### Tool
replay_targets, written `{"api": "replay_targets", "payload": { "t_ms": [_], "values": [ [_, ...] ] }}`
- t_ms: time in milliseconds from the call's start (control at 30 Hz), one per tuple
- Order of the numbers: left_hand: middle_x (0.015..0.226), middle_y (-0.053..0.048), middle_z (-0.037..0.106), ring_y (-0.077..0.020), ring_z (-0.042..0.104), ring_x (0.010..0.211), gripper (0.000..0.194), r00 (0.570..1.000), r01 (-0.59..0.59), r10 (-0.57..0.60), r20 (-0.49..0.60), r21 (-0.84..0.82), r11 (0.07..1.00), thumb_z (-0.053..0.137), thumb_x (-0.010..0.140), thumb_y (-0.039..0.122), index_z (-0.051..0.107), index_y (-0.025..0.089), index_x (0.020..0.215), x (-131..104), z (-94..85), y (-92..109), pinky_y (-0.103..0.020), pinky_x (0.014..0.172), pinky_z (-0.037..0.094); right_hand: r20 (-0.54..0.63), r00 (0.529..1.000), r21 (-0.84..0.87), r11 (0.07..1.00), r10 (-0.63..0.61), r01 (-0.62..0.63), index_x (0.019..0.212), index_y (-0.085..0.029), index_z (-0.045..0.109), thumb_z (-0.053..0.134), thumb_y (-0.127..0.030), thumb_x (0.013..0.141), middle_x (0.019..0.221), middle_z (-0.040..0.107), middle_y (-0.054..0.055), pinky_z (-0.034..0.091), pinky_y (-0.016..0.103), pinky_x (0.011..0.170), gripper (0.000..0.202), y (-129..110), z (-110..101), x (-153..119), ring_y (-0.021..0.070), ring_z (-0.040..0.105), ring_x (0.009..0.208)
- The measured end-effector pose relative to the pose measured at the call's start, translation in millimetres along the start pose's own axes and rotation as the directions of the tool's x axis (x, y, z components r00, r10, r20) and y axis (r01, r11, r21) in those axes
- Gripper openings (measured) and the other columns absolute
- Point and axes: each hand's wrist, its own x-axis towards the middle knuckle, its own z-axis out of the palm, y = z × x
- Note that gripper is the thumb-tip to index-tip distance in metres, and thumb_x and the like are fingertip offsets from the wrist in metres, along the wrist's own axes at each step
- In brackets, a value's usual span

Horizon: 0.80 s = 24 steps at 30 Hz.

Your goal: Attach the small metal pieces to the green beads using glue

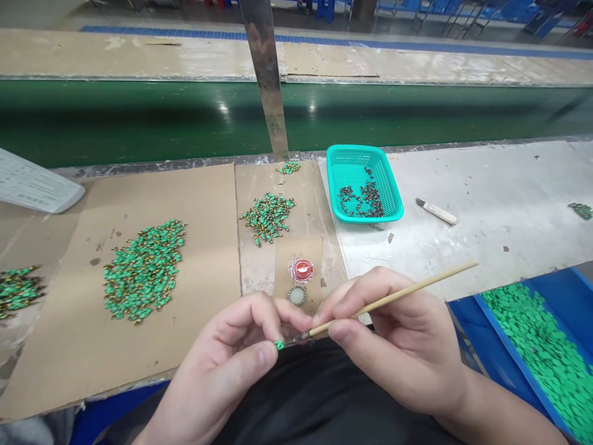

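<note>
Between thumb and forefinger, my left hand (236, 346) pinches a small green piece (278, 345). My right hand (393, 340) grips a thin tool with a wooden handle (417, 287), held like a pen. Its dark, narrow tip (299, 337) reaches to the green piece; whether they touch I cannot tell. Just beyond my fingers lie a red-filled cap (302, 269) and a bottle cap with pale contents (297, 295). Past them is a pile of small green pieces with brown-gold ends (269, 216).
A larger pile of green pieces (143, 272) covers part of the left cardboard (204, 198). A turquoise basket (331, 185) holds small dark parts. A knife with a pale handle (438, 212) lies to its right. Green discs (542, 346) fill a blue tray (504, 355) at lower right.
</note>
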Motion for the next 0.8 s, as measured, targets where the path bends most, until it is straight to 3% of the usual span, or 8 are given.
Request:
{"api": "replay_targets", "payload": {
  "t_ms": [333, 600, 700, 800],
  "values": [
    [0.113, -0.01, 0.093, -0.0307, 0.087, 0.107, 0.021, 1.0, -0.001, 0.001, -0.004, -0.01, 1.0, 0.097, 0.099, 0.042, 0.088, 0.025, 0.091, 1.4, 4.0, 0.5, -0.035, 0.095, 0.068, -0.001, 1.0, 0.022, 1.0, -0.002, 0.002, 0.11, -0.029, 0.083, 0.09, -0.016, 0.106, 0.1, 0.09, 0.004, 0.073, 0.037, 0.082, 0.015, 2.0, -0.1, -1.7, 0.024, 0.09, 0.089],
    [0.102, -0.007, 0.09, -0.0278, 0.082, 0.099, 0.034, 0.987, 0.057, -0.056, -0.153, 0.003, 0.998, 0.106, 0.086, 0.052, 0.084, 0.026, 0.081, -1.5, 14.0, 5.3, -0.034, 0.094, 0.065, -0.008, 1.0, 0.099, 0.995, 0.003, -0.002, 0.112, -0.029, 0.083, 0.088, -0.014, 0.106, 0.102, 0.091, 0.003, 0.072, 0.035, 0.084, 0.017, 2.7, 2.5, -0.5, 0.0209, 0.089, 0.09],
    [0.106, -0.009, 0.091, -0.0326, 0.084, 0.106, 0.033, 0.984, 0.053, -0.049, -0.173, 0.021, 0.998, 0.104, 0.087, 0.05, 0.082, 0.025, 0.081, -2.2, 4.7, -1.3, -0.039, 0.098, 0.068, -0.118, 0.991, 0.149, 0.986, -0.059, 0.076, 0.109, -0.028, 0.084, 0.091, -0.021, 0.107, 0.099, 0.089, 0.003, 0.072, 0.034, 0.08, 0.011, 0.4, -6.1, 5.4, 0.0207, 0.087, 0.088],
    [0.108, -0.01, 0.091, -0.0365, 0.085, 0.112, 0.032, 0.976, 0.036, -0.023, -0.217, 0.055, 0.998, 0.102, 0.088, 0.05, 0.082, 0.026, 0.08, -0.8, -14.6, -13.0, -0.043, 0.101, 0.072, -0.26, 0.95, 0.102, 0.974, -0.172, 0.204, 0.11, -0.03, 0.082, 0.088, -0.031, 0.112, 0.078, 0.079, -0.004, 0.065, 0.029, 0.063, 0.007, -2.4, -31.6, 22.3, 0.0159, 0.076, 0.065]
  ]
}}
